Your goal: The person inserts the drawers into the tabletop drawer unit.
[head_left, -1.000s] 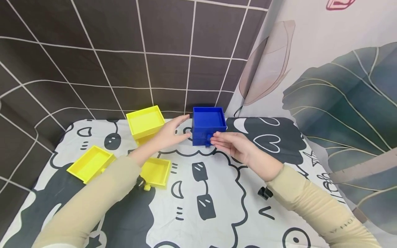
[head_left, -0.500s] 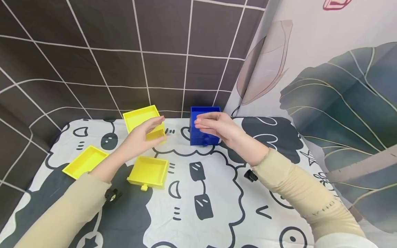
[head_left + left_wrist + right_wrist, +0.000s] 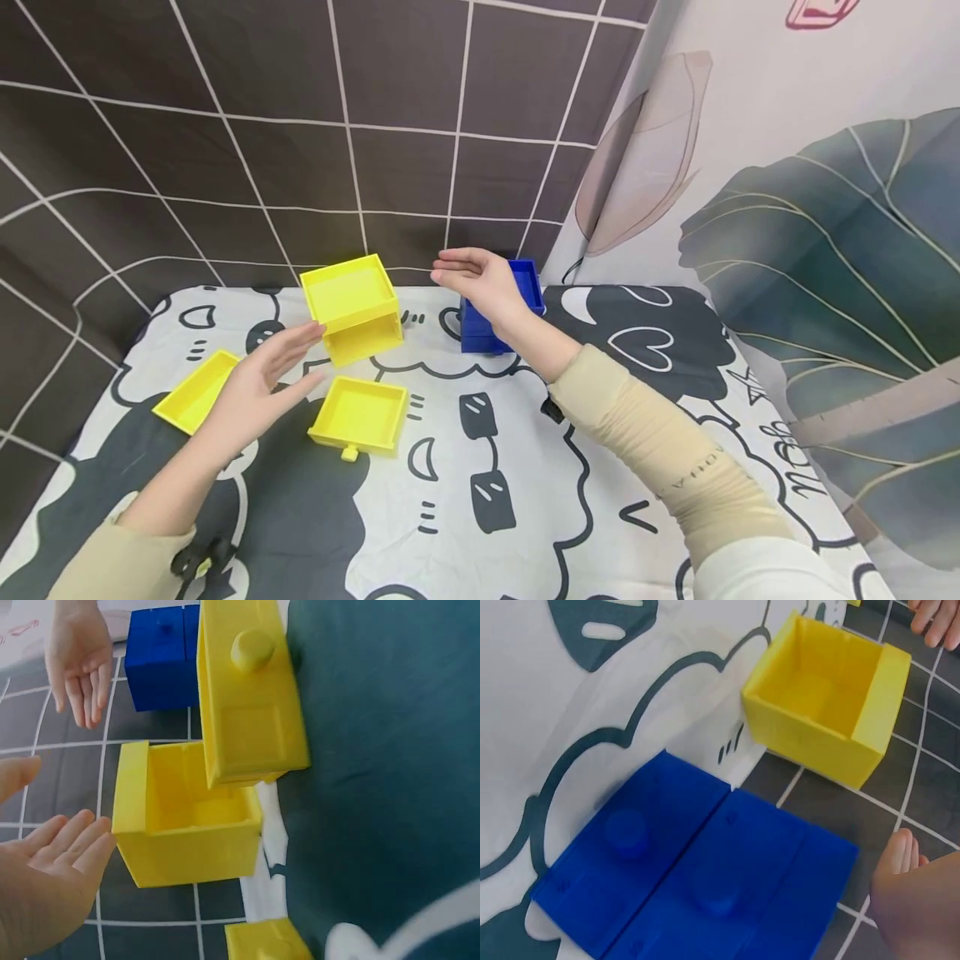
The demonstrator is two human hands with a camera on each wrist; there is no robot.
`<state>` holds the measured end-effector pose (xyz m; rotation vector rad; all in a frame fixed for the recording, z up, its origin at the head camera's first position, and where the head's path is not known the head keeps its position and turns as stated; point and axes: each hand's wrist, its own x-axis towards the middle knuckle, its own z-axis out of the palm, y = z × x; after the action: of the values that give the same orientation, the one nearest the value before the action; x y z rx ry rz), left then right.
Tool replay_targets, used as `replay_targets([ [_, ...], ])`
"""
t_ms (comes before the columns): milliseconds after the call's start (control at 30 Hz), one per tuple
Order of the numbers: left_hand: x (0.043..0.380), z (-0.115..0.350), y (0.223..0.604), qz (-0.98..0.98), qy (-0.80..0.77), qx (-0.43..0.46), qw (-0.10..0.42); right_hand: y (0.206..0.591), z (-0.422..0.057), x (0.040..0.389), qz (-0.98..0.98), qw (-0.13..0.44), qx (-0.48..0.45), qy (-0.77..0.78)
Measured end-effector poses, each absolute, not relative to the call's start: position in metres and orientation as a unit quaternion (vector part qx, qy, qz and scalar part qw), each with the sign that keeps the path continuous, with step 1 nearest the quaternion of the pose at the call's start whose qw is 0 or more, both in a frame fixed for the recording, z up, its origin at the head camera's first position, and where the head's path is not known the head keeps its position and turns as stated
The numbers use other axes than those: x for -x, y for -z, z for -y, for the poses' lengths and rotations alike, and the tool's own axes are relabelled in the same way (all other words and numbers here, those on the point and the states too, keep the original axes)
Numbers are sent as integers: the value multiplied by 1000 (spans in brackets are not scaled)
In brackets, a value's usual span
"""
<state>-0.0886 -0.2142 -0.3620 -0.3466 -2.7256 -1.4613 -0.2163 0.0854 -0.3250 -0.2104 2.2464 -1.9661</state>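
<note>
A yellow drawer case with a hollow front stands at the back, left of centre. My left hand reaches toward its left front corner, fingers extended and thumb apart, holding nothing. In the left wrist view its fingertips lie close to the case's edge; I cannot tell whether they touch. One yellow drawer with a knob lies in front of the case, and another yellow drawer is partly behind my left hand. My right hand, fingers straight, hovers at the blue drawer box, hiding part of it, and grips nothing.
The cloth under everything has black and white cartoon prints. A dark gridded backdrop rises right behind the yellow case and the blue box. To the right hangs a leaf-patterned sheet.
My left hand has drawn back to the left and nearer, away from the blue box. The right hand has left the blue box's knob, rising and shifting left. The boxes stay put.
</note>
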Motion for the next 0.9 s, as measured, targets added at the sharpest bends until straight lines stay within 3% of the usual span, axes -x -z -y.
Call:
replay_targets([
  [200, 60, 231, 382, 843, 534, 61, 17, 337, -64, 221, -745, 47, 100, 658],
  [433, 33, 242, 402, 798, 601, -23, -26, 349, -38, 233, -736, 39, 136, 662],
  [900, 20, 238, 424, 726, 632, -165, -215, 371, -17, 255, -766, 38, 139, 626],
])
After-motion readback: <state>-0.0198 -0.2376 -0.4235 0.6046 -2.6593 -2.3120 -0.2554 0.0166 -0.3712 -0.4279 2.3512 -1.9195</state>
